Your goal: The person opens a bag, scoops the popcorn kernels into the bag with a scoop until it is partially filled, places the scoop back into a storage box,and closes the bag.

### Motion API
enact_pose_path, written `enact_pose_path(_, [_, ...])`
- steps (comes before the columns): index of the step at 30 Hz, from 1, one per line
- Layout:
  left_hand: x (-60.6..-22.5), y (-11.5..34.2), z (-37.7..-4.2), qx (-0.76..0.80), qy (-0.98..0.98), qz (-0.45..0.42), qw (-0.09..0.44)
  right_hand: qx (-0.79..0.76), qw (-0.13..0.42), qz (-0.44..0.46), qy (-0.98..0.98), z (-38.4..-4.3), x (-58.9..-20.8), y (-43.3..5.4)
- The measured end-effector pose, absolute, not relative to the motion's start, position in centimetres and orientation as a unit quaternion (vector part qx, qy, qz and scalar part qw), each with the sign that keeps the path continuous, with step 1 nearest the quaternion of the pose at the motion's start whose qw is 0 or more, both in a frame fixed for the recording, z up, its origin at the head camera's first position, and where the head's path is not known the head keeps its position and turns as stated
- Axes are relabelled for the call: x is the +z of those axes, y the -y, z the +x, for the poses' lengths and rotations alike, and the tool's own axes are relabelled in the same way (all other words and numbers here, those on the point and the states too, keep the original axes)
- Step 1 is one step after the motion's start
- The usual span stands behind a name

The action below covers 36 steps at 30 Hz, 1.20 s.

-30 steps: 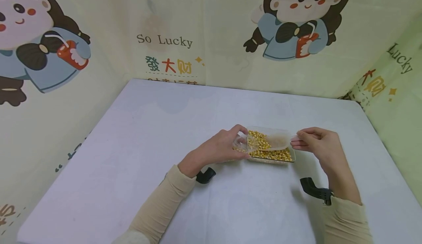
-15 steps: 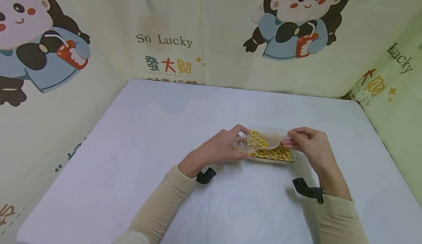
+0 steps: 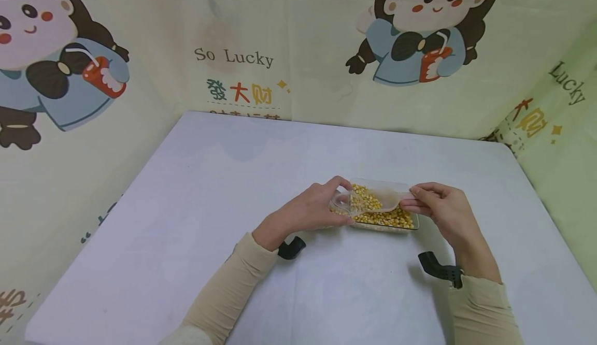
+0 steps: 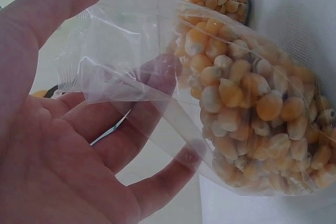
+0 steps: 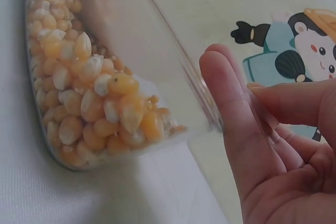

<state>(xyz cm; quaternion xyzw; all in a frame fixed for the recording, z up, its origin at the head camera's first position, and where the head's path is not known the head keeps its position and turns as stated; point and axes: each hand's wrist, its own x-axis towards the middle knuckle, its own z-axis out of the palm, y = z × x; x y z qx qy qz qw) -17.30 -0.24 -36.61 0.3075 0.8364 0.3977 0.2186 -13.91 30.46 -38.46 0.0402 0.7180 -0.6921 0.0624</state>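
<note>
Clear, thin-walled bottle (image 4: 205, 98), partly filled with corn kernels (image 4: 262, 119): right of tabletop (image 3: 224, 205) centre, well in from far edge; lean unclear. Left hand (image 3: 313, 206) curls round it; right hand (image 3: 440, 201) pinches translucent scoop (image 3: 389, 199) over kernel box (image 3: 387, 228). Judged light, slick, squeezable; best held at kernel level.

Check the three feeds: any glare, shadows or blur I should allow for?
Head: a soft shadow falls on the table beside the right sleeve; the kernels show little detail. Left wrist: pale glare streaks mark the clear plastic in the left hand. Right wrist: a soft-edged shadow darkens the table beside the container.
</note>
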Motion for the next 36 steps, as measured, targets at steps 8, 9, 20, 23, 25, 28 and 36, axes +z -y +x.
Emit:
enact_pose_path(8, [-36.6, 0.3, -17.3, 0.402, -0.835, 0.301, 0.226, -0.735, 0.066, 0.042, -0.674, -13.9, -38.7, -31.1])
enact_pose_path(9, [-36.6, 0.3, -17.3, 0.403, -0.834, 0.300, 0.227, -0.738, 0.065, 0.042, -0.670, -13.9, -38.8, -31.2])
enact_pose_path(20, [-36.5, 0.2, -17.2, 0.407, -0.832, 0.297, 0.232, -0.770, 0.067, 0.045, -0.633, -13.9, -39.2, -32.0])
enact_pose_path(23, [-36.5, 0.2, -17.2, 0.405, -0.833, 0.299, 0.229, -0.784, 0.068, 0.045, -0.615, -13.9, -39.5, -32.3])
enact_pose_path(25, [-36.6, 0.2, -17.2, 0.403, -0.834, 0.301, 0.226, -0.793, 0.070, 0.046, -0.603, -13.9, -39.6, -32.4])
enact_pose_path(28, [-36.6, 0.2, -17.3, 0.401, -0.835, 0.302, 0.224, -0.801, 0.074, 0.049, -0.592, -14.0, -39.9, -32.6])
enact_pose_path(36, [-36.6, 0.3, -17.3, 0.400, -0.836, 0.299, 0.227, -0.810, 0.081, 0.061, -0.577, -14.0, -40.2, -32.9])
